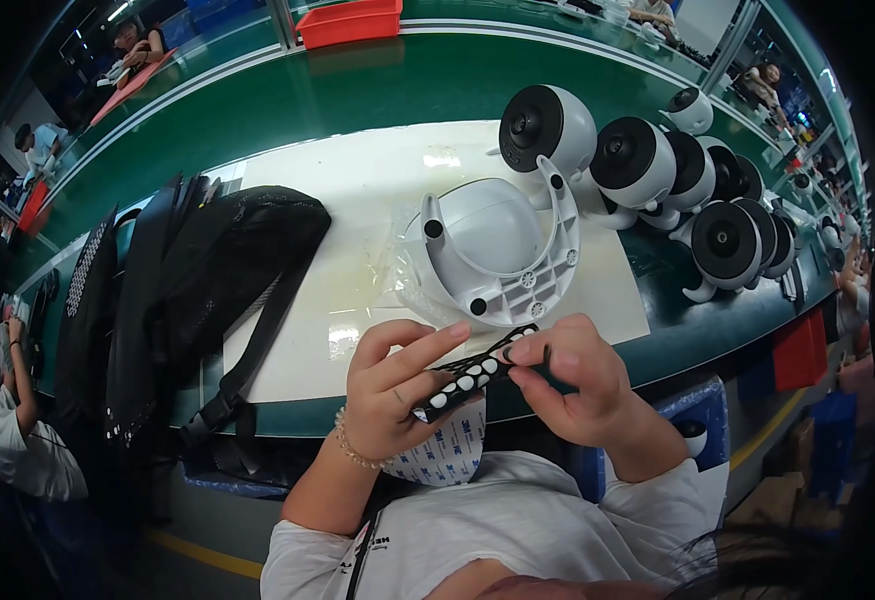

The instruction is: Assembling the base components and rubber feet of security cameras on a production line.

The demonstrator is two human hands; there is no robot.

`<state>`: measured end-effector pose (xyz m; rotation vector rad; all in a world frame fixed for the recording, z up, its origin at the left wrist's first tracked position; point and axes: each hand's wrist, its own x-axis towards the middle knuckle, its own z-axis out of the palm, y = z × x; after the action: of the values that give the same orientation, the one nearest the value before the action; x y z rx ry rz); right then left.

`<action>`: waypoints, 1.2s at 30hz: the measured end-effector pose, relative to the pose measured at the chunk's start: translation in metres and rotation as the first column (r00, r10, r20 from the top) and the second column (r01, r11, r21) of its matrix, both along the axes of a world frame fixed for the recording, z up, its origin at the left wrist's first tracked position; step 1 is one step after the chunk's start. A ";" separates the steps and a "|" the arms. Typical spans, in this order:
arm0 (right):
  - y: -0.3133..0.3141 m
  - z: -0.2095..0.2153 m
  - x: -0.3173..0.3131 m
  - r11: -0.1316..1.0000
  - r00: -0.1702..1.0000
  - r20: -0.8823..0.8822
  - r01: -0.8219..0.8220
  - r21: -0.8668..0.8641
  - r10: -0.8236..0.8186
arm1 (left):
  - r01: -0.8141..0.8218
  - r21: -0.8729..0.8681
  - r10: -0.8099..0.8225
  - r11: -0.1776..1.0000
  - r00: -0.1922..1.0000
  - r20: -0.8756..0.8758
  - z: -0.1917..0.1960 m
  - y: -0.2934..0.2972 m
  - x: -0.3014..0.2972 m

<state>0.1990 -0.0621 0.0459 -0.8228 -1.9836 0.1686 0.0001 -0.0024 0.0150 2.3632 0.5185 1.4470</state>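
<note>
My left hand holds a black strip of small white round pads from below, with a piece of white backing paper hanging under it. My right hand pinches the strip's upper end with fingertips. Just beyond both hands, a white camera unit lies upside down on a white mat, its curved base bracket showing screw holes and two black round pads.
A row of several white dome cameras with black faces stands at the right on the green bench. A black mesh bag lies left. A red tray sits far back. Other people work at the left and far edges.
</note>
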 end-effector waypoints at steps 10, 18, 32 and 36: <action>-0.003 -0.008 -0.010 0.984 0.999 -0.049 0.001 0.176 0.007 | -0.027 -0.064 0.028 0.998 0.999 0.016 0.002 0.000 0.003; 0.028 0.012 0.010 0.986 0.927 -0.368 0.010 -0.169 -0.073 | -0.070 0.053 0.072 0.996 0.996 -0.047 -0.001 0.000 0.008; 0.030 0.011 0.001 0.951 0.953 -0.057 0.302 0.065 -0.298 | -0.079 0.020 0.080 0.997 0.992 -0.096 -0.006 0.002 0.006; 0.018 0.022 0.000 0.962 0.952 0.184 0.218 0.161 -0.247 | -0.075 0.023 0.077 0.997 0.990 -0.117 -0.003 0.001 0.008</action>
<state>0.1993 -0.0439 0.0677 -1.0069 -2.0396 -0.1975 0.0079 -0.0011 0.0118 2.4794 0.6342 1.3546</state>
